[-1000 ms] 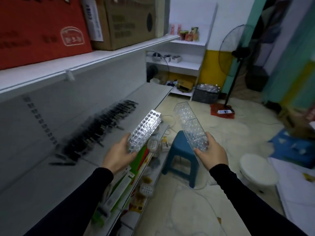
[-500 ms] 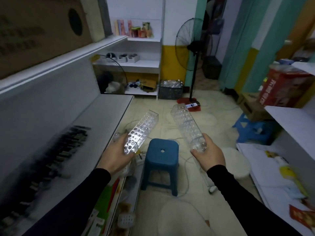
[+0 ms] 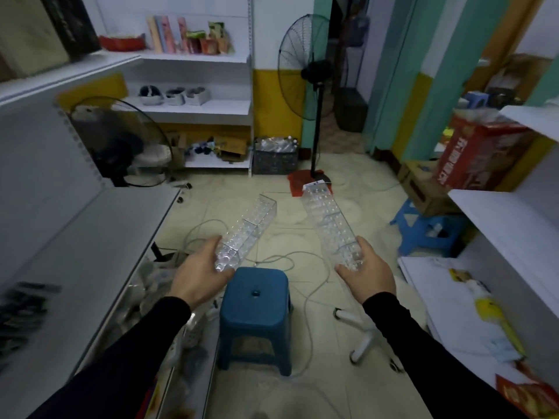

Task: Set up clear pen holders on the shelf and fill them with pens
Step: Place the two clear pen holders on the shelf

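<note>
two clear pen holders were up in the air, one in each hand, over the floor (image 3: 348, 385) and not on any shelf. the left hand (image 3: 201, 275) had its grip clamped on the near end of the left pen holder (image 3: 246, 232), with the thumb on top and the fingers curled under it. that holder pointed up and away to the right, and its open box end was the far end. the right hand (image 3: 370, 275) had its grip clamped on the near end of the right pen holder (image 3: 331, 226), which pointed up and away a little to the left. both holders had rows of round holes. they were apart and did not touch each other. both arms wore black sleeves. a blue stool (image 3: 255, 309) stood on the floor just below and between the hands. the white shelf (image 3: 75, 255) was on the left side, and some dark pens (image 3: 21, 319) lay on it at the left edge, too blurry to count. a second white shelf (image 3: 508, 225) was on the right. a tall black fan (image 3: 305, 68) stood far back by the yellow wall. white cords lay on the floor near the stool.
</note>
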Demonstrator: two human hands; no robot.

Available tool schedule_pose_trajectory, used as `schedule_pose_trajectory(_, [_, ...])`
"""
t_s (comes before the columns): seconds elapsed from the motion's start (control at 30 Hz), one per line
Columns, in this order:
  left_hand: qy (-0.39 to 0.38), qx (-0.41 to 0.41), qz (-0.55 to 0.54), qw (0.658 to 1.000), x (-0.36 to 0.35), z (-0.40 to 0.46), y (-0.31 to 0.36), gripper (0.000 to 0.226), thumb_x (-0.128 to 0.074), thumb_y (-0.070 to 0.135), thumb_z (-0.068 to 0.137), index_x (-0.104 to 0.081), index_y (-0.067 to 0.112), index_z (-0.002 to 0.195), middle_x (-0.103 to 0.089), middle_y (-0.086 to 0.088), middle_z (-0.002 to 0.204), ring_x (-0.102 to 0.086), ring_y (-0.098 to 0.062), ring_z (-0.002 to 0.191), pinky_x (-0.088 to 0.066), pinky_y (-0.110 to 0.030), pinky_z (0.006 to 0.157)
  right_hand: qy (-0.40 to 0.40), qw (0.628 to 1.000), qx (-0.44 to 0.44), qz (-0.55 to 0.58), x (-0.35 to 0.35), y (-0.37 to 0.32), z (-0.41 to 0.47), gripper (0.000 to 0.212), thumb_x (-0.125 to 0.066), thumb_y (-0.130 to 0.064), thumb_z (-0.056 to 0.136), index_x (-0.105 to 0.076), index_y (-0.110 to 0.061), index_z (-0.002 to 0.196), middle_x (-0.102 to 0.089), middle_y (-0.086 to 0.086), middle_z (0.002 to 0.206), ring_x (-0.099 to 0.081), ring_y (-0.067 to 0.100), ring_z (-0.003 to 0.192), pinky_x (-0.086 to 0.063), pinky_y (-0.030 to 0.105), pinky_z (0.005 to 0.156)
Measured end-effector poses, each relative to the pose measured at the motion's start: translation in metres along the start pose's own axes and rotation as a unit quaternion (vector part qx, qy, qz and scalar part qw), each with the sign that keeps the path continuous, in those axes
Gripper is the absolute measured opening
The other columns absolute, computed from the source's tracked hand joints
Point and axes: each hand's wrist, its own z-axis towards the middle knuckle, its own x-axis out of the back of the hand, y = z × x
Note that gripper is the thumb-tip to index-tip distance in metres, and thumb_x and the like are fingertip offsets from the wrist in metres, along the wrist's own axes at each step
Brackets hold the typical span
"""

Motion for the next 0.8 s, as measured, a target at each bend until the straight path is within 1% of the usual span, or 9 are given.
schedule_pose_trajectory(0.07, [-0.004, -0.007, -0.012, 1.000, -0.011, 0.034, 0.005, 0.082, -0.069, 0.039, 0.082, -0.026, 0.029, 0.150, -0.064, -0.007, 0.119, -0.061, -0.023, 0.100, -0.052, -0.033, 0.084, 0.007, 1.000, -0.007, 0.000, -0.003, 0.003, 0.030, 0.049, -0.070, -0.019, 0.082, -0.051, -0.018, 0.127, -0.058, -0.002, 0.091, -0.053, 0.015, 0.079, -0.039, 0.023, 0.066])
schedule_pose_trajectory(0.13, [-0.004, -0.015, -0.016, 1.000, -0.020, 0.069, 0.011, 0.082, -0.070, 0.037, 0.082, -0.027, 0.027, 0.151, -0.064, -0.009, 0.120, -0.062, -0.026, 0.104, -0.051, -0.034, 0.086, 0.011, 1.000, -0.007, -0.004, -0.005, 0.004, 0.059, 0.048, -0.069, -0.020, 0.083, -0.050, -0.020, 0.127, -0.062, -0.002, 0.095, -0.053, 0.014, 0.080, -0.037, 0.022, 0.064])
schedule_pose_trajectory(0.2, [-0.004, -0.025, -0.028, 0.999, -0.026, 0.104, 0.017, 0.081, -0.070, 0.037, 0.082, -0.027, 0.027, 0.151, -0.063, -0.011, 0.123, -0.061, -0.025, 0.108, -0.051, -0.035, 0.089, 0.014, 1.000, -0.016, 0.005, -0.008, 0.002, 0.088, 0.050, -0.069, -0.019, 0.084, -0.049, -0.019, 0.130, -0.059, -0.003, 0.095, -0.053, 0.013, 0.082, -0.037, 0.021, 0.067])
schedule_pose_trajectory(0.37, [-0.015, -0.035, -0.026, 0.999, -0.037, 0.182, 0.036, 0.079, -0.067, 0.041, 0.081, -0.027, 0.030, 0.148, -0.064, -0.011, 0.122, -0.062, -0.025, 0.103, -0.053, -0.036, 0.087, 0.025, 0.999, -0.031, -0.012, -0.011, 0.004, 0.154, 0.066, -0.070, -0.027, 0.082, -0.040, -0.023, 0.141, -0.059, 0.000, 0.106, -0.054, 0.013, 0.091, -0.040, 0.022, 0.075])
schedule_pose_trajectory(0.43, [-0.017, -0.035, -0.023, 0.999, -0.044, 0.207, 0.045, 0.079, -0.067, 0.042, 0.081, -0.027, 0.032, 0.148, -0.064, -0.009, 0.123, -0.062, -0.024, 0.104, -0.052, -0.034, 0.086, 0.031, 0.999, -0.036, -0.011, -0.010, 0.005, 0.179, 0.062, -0.071, -0.025, 0.082, -0.043, -0.021, 0.138, -0.059, 0.000, 0.102, -0.052, 0.013, 0.087, -0.040, 0.022, 0.074])
schedule_pose_trajectory(0.57, [-0.015, -0.027, -0.015, 0.999, -0.065, 0.254, 0.059, 0.080, -0.067, 0.042, 0.081, -0.026, 0.032, 0.149, -0.063, -0.008, 0.125, -0.060, -0.023, 0.108, -0.049, -0.031, 0.083, 0.025, 0.999, -0.025, -0.016, -0.011, 0.013, 0.234, 0.048, -0.070, -0.022, 0.083, -0.050, -0.020, 0.126, -0.060, 0.001, 0.093, -0.052, 0.014, 0.078, -0.039, 0.024, 0.067])
schedule_pose_trajectory(0.7, [-0.004, -0.004, -0.013, 1.000, -0.091, 0.299, 0.078, 0.080, -0.068, 0.041, 0.081, -0.027, 0.030, 0.149, -0.063, -0.009, 0.124, -0.060, -0.024, 0.109, -0.049, -0.031, 0.086, -0.004, 1.000, -0.009, -0.013, -0.013, 0.034, 0.303, 0.049, -0.069, -0.021, 0.084, -0.049, -0.019, 0.128, -0.054, -0.005, 0.088, -0.051, 0.014, 0.077, -0.038, 0.023, 0.066])
schedule_pose_trajectory(0.8, [0.014, 0.030, -0.018, 0.999, -0.111, 0.332, 0.094, 0.080, -0.068, 0.041, 0.081, -0.028, 0.030, 0.149, -0.063, -0.009, 0.125, -0.060, -0.023, 0.107, -0.047, -0.029, 0.082, -0.035, 0.999, 0.016, -0.001, -0.015, 0.054, 0.362, 0.045, -0.070, -0.022, 0.082, -0.051, -0.024, 0.123, -0.061, -0.004, 0.091, -0.055, 0.014, 0.077, -0.040, 0.024, 0.065])
